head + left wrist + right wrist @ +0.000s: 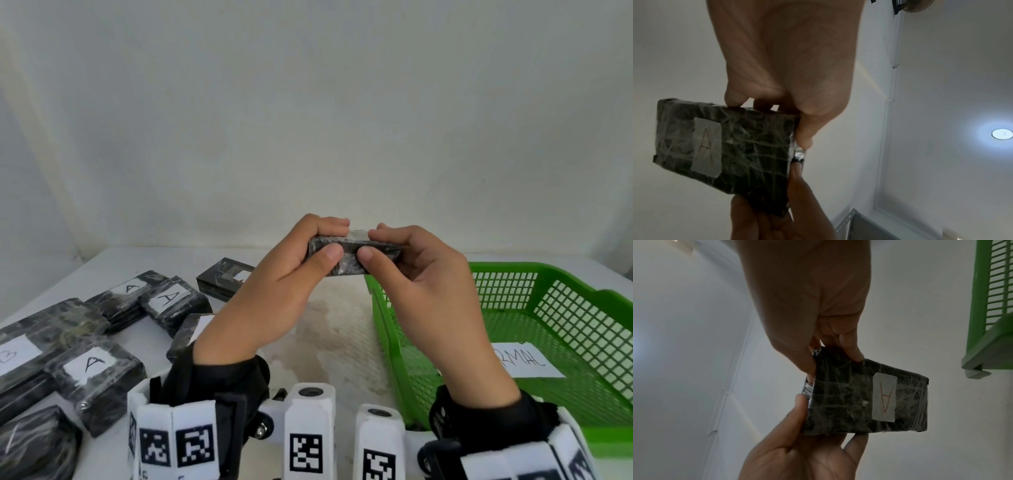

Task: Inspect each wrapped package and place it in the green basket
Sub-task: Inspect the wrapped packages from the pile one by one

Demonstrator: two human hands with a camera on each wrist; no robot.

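A black package (349, 255) in clear wrap is held edge-on above the table by both hands. My left hand (335, 238) pinches its left end between thumb and fingers. My right hand (373, 244) pinches its right end the same way. In the left wrist view the package (731, 146) shows a white label marked A (707, 146) on its far face. The right wrist view shows the same package (859, 402) and label (885, 400). The green basket (380, 308) stands just right of the hands, with a paper sheet (527, 359) lying in it.
Several more wrapped black packages lie on the white table at the left, some labelled A (99, 366) (168, 301), one further back (226, 277). A white wall stands behind the table. The basket's corner (992, 345) shows in the right wrist view.
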